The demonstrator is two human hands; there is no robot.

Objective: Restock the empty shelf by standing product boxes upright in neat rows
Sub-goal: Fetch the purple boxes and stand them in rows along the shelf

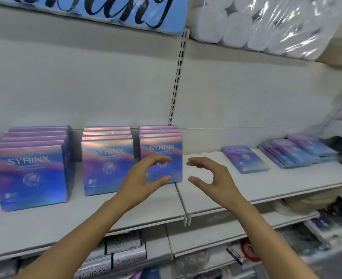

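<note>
Head view: three rows of glossy, iridescent blue-purple SYRINX boxes (161, 158) stand upright on the white shelf (246, 184). Left hand (139, 179) and right hand (212, 178) hover before the rightmost row, fingers curved, holding nothing. Right of that row, flat boxes (244, 159) lie face-up.

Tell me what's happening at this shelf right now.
A person is restocking a shelf with blue SYRINX boxes. Three rows already stand upright on the left section. Loose boxes lie flat on the right section, not yet stood up. The left hand and the right hand are both open and empty, hovering by the third row, holding nothing.
</note>
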